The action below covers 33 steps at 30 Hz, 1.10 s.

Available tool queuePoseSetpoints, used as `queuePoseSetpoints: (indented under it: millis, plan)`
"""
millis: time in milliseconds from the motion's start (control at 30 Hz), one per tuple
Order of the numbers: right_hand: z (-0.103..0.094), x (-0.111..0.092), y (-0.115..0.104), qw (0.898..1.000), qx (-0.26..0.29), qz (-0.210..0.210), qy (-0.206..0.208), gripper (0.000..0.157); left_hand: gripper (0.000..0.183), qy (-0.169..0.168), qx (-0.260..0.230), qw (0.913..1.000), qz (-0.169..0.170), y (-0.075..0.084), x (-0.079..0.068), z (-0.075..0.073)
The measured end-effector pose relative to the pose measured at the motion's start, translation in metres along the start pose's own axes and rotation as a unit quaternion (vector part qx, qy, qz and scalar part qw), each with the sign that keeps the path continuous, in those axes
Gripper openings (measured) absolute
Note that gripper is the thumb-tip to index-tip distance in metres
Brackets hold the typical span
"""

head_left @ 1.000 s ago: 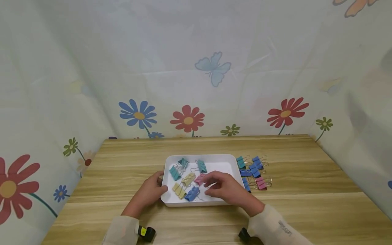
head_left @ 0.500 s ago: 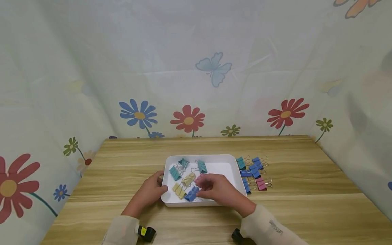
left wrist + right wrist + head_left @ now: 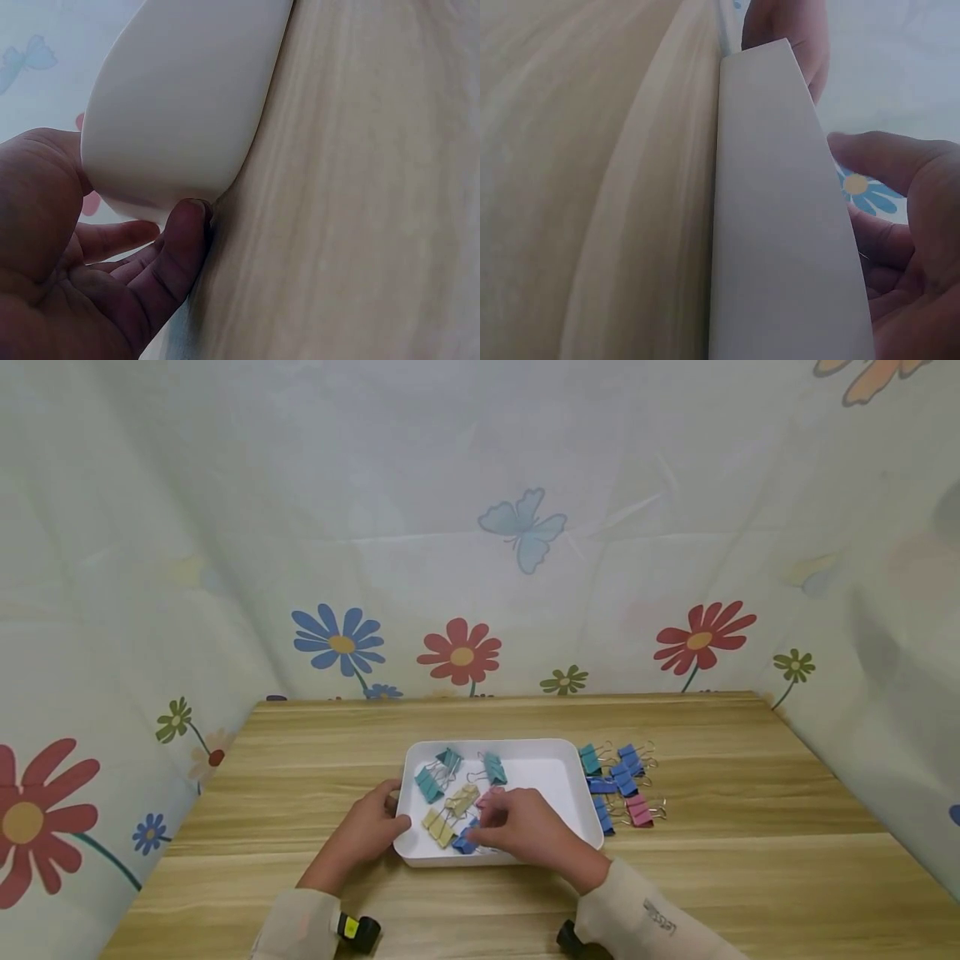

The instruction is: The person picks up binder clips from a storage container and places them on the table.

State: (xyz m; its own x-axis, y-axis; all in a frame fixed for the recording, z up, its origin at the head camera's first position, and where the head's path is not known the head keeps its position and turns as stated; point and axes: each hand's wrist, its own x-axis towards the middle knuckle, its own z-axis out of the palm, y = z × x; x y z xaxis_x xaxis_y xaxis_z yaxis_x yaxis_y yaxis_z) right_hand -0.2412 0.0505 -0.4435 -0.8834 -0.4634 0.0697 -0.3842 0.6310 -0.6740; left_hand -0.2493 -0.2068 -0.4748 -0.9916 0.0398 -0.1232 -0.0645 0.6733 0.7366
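Nearest, the left hand [image 3: 369, 822] grips its end of the white tray [image 3: 551, 762], thumb over the rim and fingers against the outer wall. Across from it, I see the right hand [image 3: 521, 827] reaching in over the tray, fingers bent down at the blue clip [image 3: 462, 842]; whether they pinch it I cannot tell, as the hand covers part of it. Compared with a second ago, this hand has shifted toward the left hand, and the pink clip [image 3: 492, 794] now lies just beyond its fingers. I read this as a clip being singled out, with no lift visible. Between the hands lie two yellow clips [image 3: 438, 828]; farther in, three teal clips [image 3: 494, 768]. Outside the tray, to the right hand's right, more clips [image 3: 626, 781] rest on the table [image 3: 262, 827]. Farthest, beyond both hands, hangs a flowered curtain [image 3: 375, 527].
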Motion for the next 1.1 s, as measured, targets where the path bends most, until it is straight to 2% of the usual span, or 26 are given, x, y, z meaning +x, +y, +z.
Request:
queuePoseSetpoints:
  millis: [267, 500, 733, 1100]
  plan:
    - [-0.007, -0.002, 0.004, 1.0, -0.005, 0.005, -0.006, 0.008, 0.061, -0.002, 0.003, 1.0, -0.007, 0.002, 0.0, 0.0]
    - [-0.011, -0.002, 0.007, 0.999, 0.019, 0.023, -0.027, 0.002, 0.061, -0.004, 0.004, 0.9999, -0.01, 0.002, -0.001, -0.001]
    - [-0.016, -0.002, 0.011, 0.997, 0.046, 0.055, -0.027, 0.01, 0.06, 0.0, 0.005, 1.0, -0.002, 0.002, -0.001, -0.002]
    - [-0.021, -0.009, 0.012, 0.998, 0.043, 0.032, -0.016, 0.006, 0.06, -0.001, 0.005, 1.0, -0.006, 0.004, -0.002, -0.001]
